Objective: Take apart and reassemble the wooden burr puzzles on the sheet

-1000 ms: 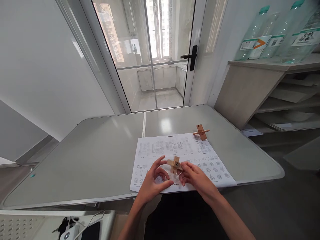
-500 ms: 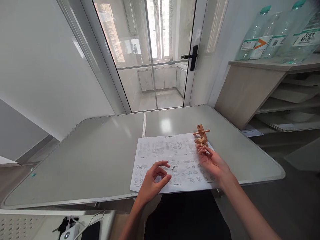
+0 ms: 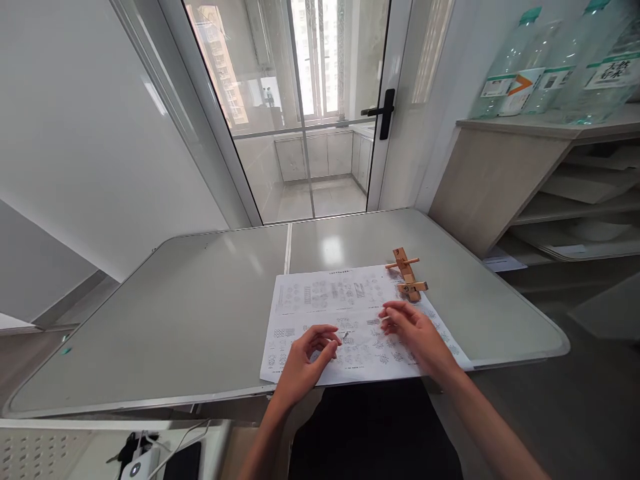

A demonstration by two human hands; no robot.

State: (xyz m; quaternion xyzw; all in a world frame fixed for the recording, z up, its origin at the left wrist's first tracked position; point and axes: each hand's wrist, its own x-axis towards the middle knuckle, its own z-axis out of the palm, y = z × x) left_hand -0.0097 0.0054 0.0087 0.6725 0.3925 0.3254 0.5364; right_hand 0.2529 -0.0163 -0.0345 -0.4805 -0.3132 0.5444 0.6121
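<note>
A printed paper sheet [image 3: 320, 293] with rows of small drawings lies on the table under both hands. My left hand [image 3: 310, 357] hovers over its lower left part, fingers curled, a gap showing between thumb and fingertips, nothing in it. Just right of those fingertips is a small dark mark or thin object [image 3: 345, 336], too small to name. My right hand [image 3: 413, 333] is above the right side of the sheet, fingers loosely bent and holding nothing. Beyond its fingers, at the sheet's upper right corner, rest wooden pieces: a flat bar with a thin rod across it [image 3: 401, 264] and a notched block [image 3: 413, 288].
The grey table [image 3: 200, 313] has a seam down its middle. Clear plastic bottles [image 3: 550, 73] stand on a wooden shelf unit [image 3: 510, 167] at the right. At lower left, a white surface holds a white charger [image 3: 140, 465], cables and a black phone-like slab [image 3: 183, 460].
My right hand has let go of the notched wooden block, which now lies beside the bar, and has drawn back toward me. The fingers of my left hand have closed in slightly.
</note>
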